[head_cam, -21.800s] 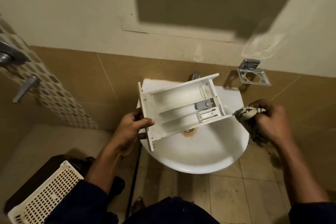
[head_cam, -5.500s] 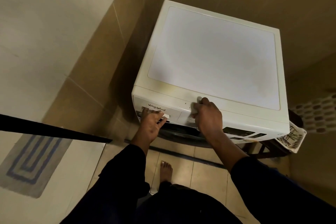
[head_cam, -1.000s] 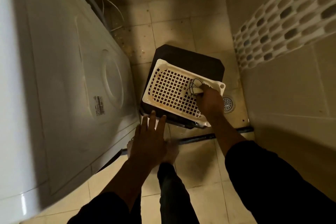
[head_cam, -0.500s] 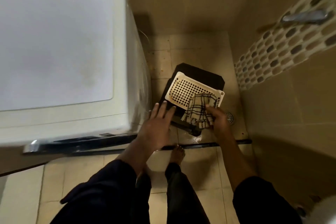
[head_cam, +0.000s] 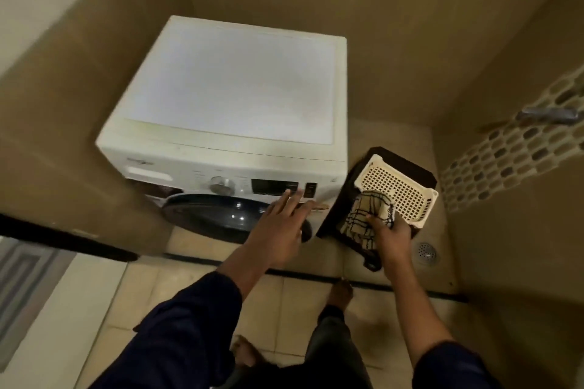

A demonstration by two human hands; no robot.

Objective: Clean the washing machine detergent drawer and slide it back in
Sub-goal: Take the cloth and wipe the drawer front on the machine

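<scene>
The white front-loading washing machine [head_cam: 234, 98] stands against the back wall. Its detergent drawer [head_cam: 148, 174] sits flush in the upper left of the front panel. My left hand [head_cam: 279, 223] is open with fingers spread, held flat in front of the panel's right side near the display. My right hand [head_cam: 387, 232] holds a checked cloth [head_cam: 368, 213] bunched over the near edge of a cream perforated basket [head_cam: 398, 189].
The basket rests on a dark stool [head_cam: 341, 215] right of the machine. A floor drain [head_cam: 426, 252] lies beside it. Taps [head_cam: 550, 114] stick out from the patterned right wall. A dark door sill [head_cam: 63, 240] crosses at left. My bare feet stand on beige tiles.
The view has swung left and up, so the machine's front panel and door now show. My right hand still holds the cloth at the basket. My left hand has risen toward the panel.
</scene>
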